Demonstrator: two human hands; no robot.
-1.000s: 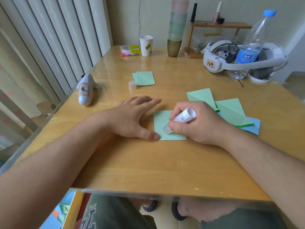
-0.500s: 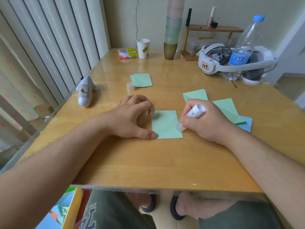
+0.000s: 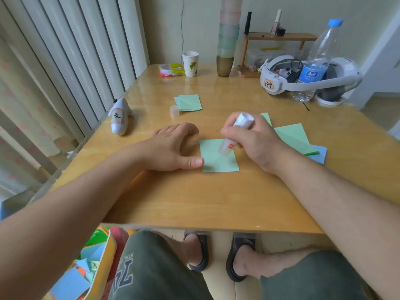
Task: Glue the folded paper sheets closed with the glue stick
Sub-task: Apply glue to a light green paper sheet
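A folded light-green paper sheet (image 3: 218,161) lies flat on the wooden table (image 3: 194,198) in front of me. My right hand (image 3: 253,139) grips a white glue stick (image 3: 236,133), tilted, with its tip down on the middle of the sheet. My left hand (image 3: 173,148) rests on the table at the sheet's left edge, its thumb pressing the edge and its fingers curled under. The glue stick's clear cap (image 3: 174,110) stands further back. A small stack of folded green sheets (image 3: 188,102) lies behind the cap.
More green sheets (image 3: 292,137) and a blue one (image 3: 319,153) lie under and right of my right hand. A white shark-shaped toy (image 3: 119,118) sits at left. At the back stand a paper cup (image 3: 190,63), stacked cups (image 3: 226,40), a headset (image 3: 303,76) and a water bottle (image 3: 318,61).
My right hand lifted the glue stick more upright and moved its tip from the sheet's lower right edge to its middle. My left hand's fingers curled in and its thumb stayed on the edge.
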